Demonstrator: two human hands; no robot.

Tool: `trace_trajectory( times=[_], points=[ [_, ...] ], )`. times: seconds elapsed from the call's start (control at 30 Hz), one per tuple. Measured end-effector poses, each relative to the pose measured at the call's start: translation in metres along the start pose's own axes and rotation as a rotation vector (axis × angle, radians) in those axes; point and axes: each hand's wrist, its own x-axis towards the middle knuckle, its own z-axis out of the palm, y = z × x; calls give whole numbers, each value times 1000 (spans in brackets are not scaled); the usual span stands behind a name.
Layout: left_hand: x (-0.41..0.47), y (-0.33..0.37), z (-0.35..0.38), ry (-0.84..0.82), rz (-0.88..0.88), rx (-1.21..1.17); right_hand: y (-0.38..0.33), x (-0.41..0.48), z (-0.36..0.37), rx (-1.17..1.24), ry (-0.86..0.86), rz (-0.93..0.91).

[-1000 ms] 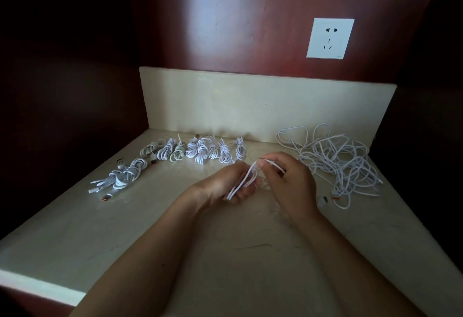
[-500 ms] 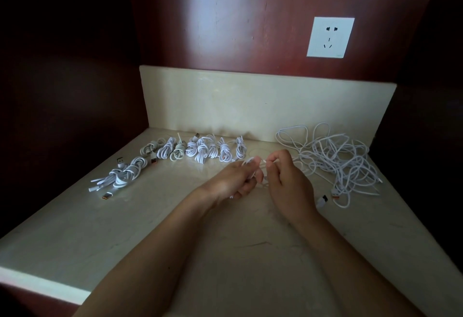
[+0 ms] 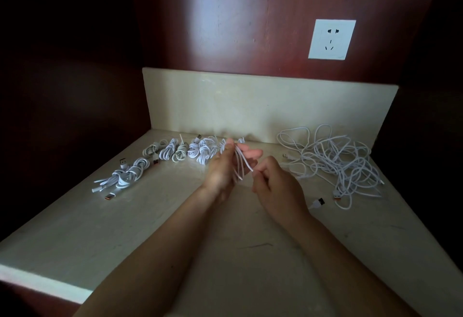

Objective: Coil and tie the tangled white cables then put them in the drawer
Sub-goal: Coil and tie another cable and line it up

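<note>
My left hand (image 3: pixel 224 166) holds a folded bundle of white cable (image 3: pixel 241 165) upright over the middle of the counter, thumb pinching the loops at the top. My right hand (image 3: pixel 274 181) sits just to its right with fingers curled, pinching a strand of that cable near the bundle's lower end. A tangled pile of white cables (image 3: pixel 335 163) lies at the back right. Several coiled and tied white cables (image 3: pixel 200 151) form a row along the back left, with one larger tied bundle (image 3: pixel 126 175) nearer the left edge. No drawer is in view.
The pale stone counter (image 3: pixel 175 229) ends in a front edge at lower left and a low stone backsplash (image 3: pixel 263 106) behind. Dark red wood walls close both sides. A white wall socket (image 3: pixel 331 39) sits above. Loose USB plugs (image 3: pixel 319 202) lie beside the tangle.
My left hand has turned and lifted the folded cable upright and a little farther back. My right hand has drawn back toward me and lower, pulling a strand from the bundle.
</note>
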Motion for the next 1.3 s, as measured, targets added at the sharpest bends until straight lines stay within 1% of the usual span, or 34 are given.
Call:
trace_trajectory(
  times=[0.07,0.13,0.2,0.3,0.4,0.53,0.6,0.67,0.77,0.93,1.07,1.13,1.23,1.3],
  points=[
    [1,4,0,53,-7,-166,0,0,1,-38,-41,-6],
    [2,11,-5,123,15,-184,0,-2,1,-103,-106,-10],
    [5,19,-14,203,80,-104,0,-4,0,-179,-164,-16],
    [9,26,-27,315,167,33,1,-5,-4,-150,-171,-26],
    [9,24,-30,343,163,205,-2,-6,-7,-112,-188,-39],
    [9,16,-31,244,142,500,-6,-5,-8,71,-188,-6],
    [8,14,-29,170,102,605,-7,-2,-9,159,-146,2],
    [4,12,-24,51,46,686,-9,-1,-10,220,-98,-14],
    [-3,7,-15,-72,-13,864,-9,-1,-12,257,-17,-31],
    [-12,1,-5,-276,-269,785,-1,1,-15,201,129,65],
    [-14,3,-4,-478,-389,647,7,2,-15,132,148,74],
    [-16,5,-3,-492,-376,668,8,3,-14,94,122,64],
    [-17,7,-3,-464,-237,745,9,3,-12,58,85,63],
    [-17,8,-3,-419,-164,742,9,3,-12,41,74,88]
  ],
)
